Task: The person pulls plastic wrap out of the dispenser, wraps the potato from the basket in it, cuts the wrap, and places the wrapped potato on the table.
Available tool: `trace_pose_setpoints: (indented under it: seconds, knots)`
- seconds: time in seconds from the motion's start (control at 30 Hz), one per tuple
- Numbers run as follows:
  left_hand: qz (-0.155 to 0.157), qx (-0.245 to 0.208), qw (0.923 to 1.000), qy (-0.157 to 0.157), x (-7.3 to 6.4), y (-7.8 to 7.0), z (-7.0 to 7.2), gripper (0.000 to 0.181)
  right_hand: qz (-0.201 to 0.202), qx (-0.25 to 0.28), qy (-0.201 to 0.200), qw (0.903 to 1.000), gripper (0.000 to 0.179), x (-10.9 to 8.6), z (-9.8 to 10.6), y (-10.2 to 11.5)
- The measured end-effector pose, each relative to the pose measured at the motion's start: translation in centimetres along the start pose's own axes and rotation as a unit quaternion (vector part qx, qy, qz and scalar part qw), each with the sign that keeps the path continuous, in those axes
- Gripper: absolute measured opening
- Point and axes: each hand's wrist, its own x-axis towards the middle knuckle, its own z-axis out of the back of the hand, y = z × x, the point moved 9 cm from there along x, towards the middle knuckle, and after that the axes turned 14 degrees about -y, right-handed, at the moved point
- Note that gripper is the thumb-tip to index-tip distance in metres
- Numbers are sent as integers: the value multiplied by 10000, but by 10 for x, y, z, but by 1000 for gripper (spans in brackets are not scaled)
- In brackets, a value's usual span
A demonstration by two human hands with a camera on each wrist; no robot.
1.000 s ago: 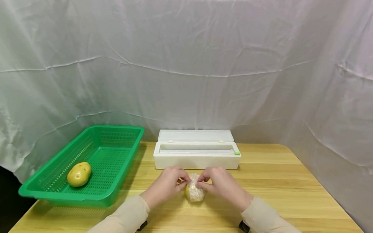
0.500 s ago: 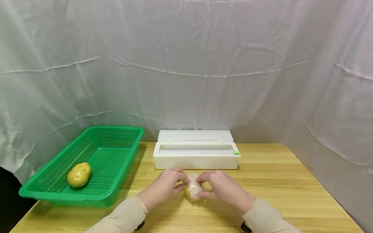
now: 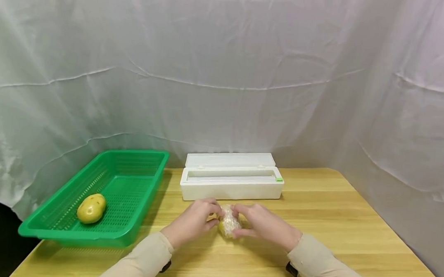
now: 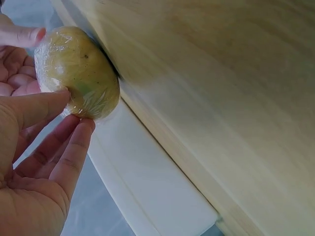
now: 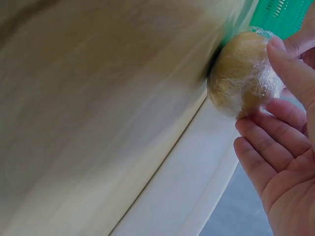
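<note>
A yellow potato wrapped in clear cling film (image 3: 226,227) sits on the wooden table in front of the white box, between my two hands. My left hand (image 3: 197,221) holds its left side; in the left wrist view the thumb and fingertips pinch the film-covered potato (image 4: 83,69). On the other side my right hand (image 3: 264,226) grips it with the thumb nearer me and the fingers beyond. Crinkled film bunches on the potato (image 5: 238,73) under the right thumb in the right wrist view.
Behind the hands stands a white cling film box (image 3: 231,191) with its lid raised and a roll inside. At left, a green basket (image 3: 137,192) holds one unwrapped potato (image 3: 91,208). A pale curtain (image 3: 223,113) hangs behind the wooden table (image 3: 337,226).
My right hand has gone from pinching the film at the top to spreading its thumb and fingers around the potato's side. The left hand stays on it. The head view shifts slightly.
</note>
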Motion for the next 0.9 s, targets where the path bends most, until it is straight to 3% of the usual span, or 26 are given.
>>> trace_pose_setpoints:
  seconds: [0.17, 0.4, 0.63, 0.9]
  knots:
    - [29, -23, 10000, 30, 2, 1, 2, 21, 50, -168, -13, 9998, 49, 0, 1, 1]
    - [223, -338, 9992, -5, 6, 5, 6, 25, 57, -206, -158, 9996, 46, 3, 4, 0]
    - [471, -584, 9971, 89, 3, 13, 2, 29, -354, 160, 60, 9992, 49, 4, -1, -13]
    - [720, -984, 9919, 362, -3, 24, -5, 50, -591, 432, 65, 9973, 49, 7, -5, -23]
